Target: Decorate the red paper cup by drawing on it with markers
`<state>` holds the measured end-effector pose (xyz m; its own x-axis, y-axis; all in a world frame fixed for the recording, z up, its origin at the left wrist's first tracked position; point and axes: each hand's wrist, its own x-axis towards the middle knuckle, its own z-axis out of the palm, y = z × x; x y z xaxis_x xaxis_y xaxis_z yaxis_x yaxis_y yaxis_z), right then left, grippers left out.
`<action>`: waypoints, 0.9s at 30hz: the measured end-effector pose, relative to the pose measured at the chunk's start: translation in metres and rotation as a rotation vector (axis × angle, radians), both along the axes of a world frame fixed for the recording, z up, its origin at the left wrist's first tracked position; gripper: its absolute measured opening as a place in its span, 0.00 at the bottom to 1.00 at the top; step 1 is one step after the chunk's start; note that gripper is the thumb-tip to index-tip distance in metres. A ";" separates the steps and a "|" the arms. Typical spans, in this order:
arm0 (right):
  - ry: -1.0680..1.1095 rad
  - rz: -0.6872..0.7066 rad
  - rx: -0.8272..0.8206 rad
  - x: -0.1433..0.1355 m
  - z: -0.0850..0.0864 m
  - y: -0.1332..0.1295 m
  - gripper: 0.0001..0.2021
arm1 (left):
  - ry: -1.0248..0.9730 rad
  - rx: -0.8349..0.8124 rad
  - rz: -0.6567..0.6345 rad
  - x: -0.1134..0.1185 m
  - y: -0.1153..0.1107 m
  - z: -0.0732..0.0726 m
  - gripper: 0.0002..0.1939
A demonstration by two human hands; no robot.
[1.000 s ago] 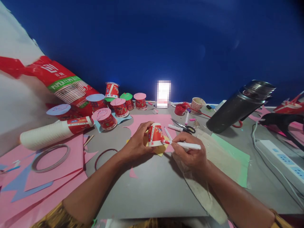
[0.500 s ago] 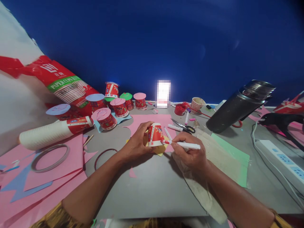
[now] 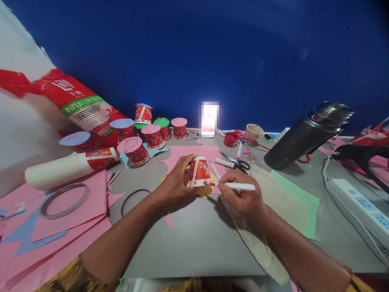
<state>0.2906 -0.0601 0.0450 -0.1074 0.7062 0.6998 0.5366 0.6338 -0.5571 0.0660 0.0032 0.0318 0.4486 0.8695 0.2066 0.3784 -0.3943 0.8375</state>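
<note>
White marker [image 3: 243, 186] against paper cup [image 3: 200, 168]

On my remote feed I log the paper cup at 12 o'clock, pinched by the left hand [image 3: 178, 178]. Right hand [image 3: 245, 192]: grip pinching the marker, tip at the cup's 5 o'clock edge. Pink-topped cups [image 3: 133, 146]: 11 o'clock.

You face a deep blue wall [image 3: 182, 48], marked only by faint lighter smudges and darkening toward the upper right corner. On your left its edge slants down along a whitish stretch [image 3: 18, 52], wall or covering, you cannot tell which. A bright, blurred rectangle [image 3: 209, 117] glows low against the blue, behind your smooth grey surface [image 3: 182, 251].
</note>
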 end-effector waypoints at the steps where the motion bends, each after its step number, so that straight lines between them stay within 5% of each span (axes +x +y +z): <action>1: 0.002 0.005 0.002 -0.001 0.000 0.000 0.06 | 0.002 -0.005 -0.007 0.000 0.001 0.000 0.47; 27: 0.016 -0.048 0.009 0.000 0.001 0.002 0.07 | 0.021 -0.068 -0.051 -0.003 0.010 -0.001 0.50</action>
